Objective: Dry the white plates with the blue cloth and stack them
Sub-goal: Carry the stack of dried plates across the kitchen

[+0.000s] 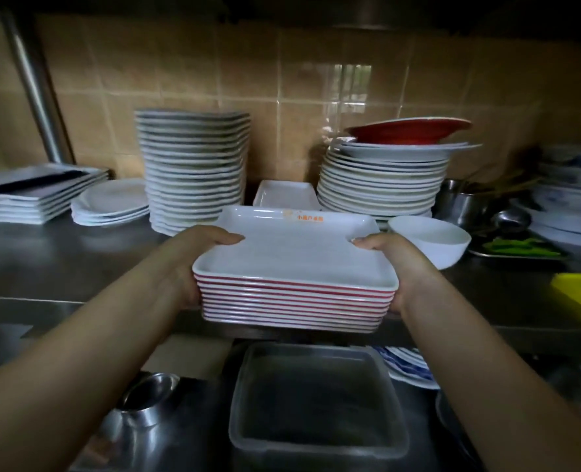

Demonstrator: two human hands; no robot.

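Note:
A stack of several rectangular white plates with red undersides hangs at the steel shelf's front edge, held from both sides. My left hand grips its left side, thumb over the top plate's rim. My right hand grips the right side the same way. The top plate carries an orange print near its far edge. No blue cloth is in view.
On the steel shelf stand a tall pile of white plates, a round plate pile topped by a red dish, a white bowl, flat square plates. Below lie a clear plastic tub and a steel cup.

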